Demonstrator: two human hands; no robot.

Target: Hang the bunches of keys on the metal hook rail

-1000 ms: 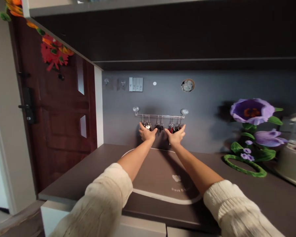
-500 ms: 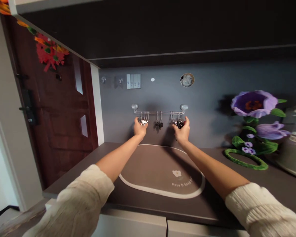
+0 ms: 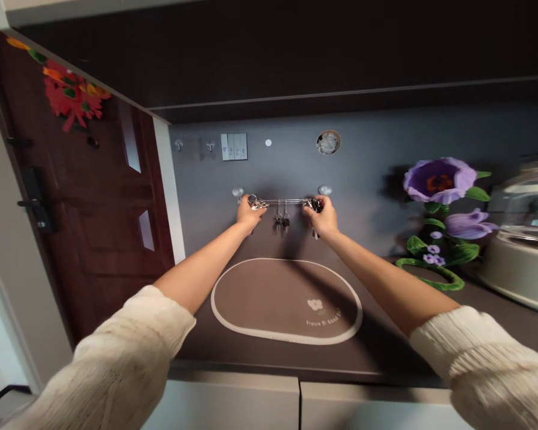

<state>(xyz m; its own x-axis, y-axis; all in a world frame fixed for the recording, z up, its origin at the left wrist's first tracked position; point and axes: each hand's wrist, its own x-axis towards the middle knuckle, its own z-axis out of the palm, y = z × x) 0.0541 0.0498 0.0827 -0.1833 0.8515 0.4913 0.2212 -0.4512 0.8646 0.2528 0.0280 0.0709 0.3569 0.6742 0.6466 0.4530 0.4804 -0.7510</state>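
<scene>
1. The left hand [image 3: 248,217], reaching up to the grey back wall [image 3: 363,173], is partly curled: thumb and fingers stand apart with a bunch of silver metal keys [image 3: 259,205] gripped between them. A round metal ring shows at the top of this bunch.
2. The bunch is level with the left end of a thin, clear horizontal rail [image 3: 291,201]; whether its ring is off the hook there, I cannot tell.
3. The right hand [image 3: 325,220] is bent in the same way near the rail's right end, its thumb and fingers closed about a bunch of dark and silver keys [image 3: 314,205]. One silver piece hangs below that palm. How tightly the hidden fingers press cannot be seen.
4. Between the hands, touched by neither, a small cluster of black-headed keys [image 3: 282,223] hangs from hooks on the rail.
5. A clear round suction cup [image 3: 237,192] sits just above the left hand, and a second clear suction cup [image 3: 325,190] just above the right.
6. Below the forearms, a brown oval mat with a pale border [image 3: 260,298] lies flat on the dark brown countertop [image 3: 233,356].
</scene>
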